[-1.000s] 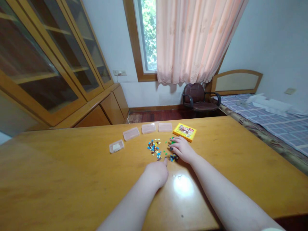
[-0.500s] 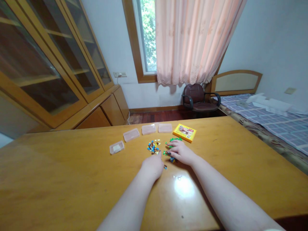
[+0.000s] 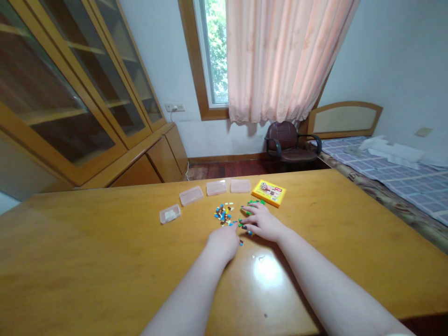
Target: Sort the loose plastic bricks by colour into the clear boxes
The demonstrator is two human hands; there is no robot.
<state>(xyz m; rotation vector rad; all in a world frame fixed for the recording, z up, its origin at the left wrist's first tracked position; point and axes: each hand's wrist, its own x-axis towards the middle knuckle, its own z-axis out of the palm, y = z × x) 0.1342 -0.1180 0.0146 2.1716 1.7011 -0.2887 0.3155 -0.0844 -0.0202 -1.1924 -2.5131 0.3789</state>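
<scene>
Green bricks (image 3: 262, 202) lie right of centre by the right hand (image 3: 265, 222), fingers spread, seemingly empty; mixed bricks (image 3: 223, 214) sit centre by the left hand (image 3: 224, 241), its hold unclear. Sorting seems in hand, calling next for light fingertip nudges.

The yellow box (image 3: 269, 192) bears printing (on its top face) too small to read.
</scene>
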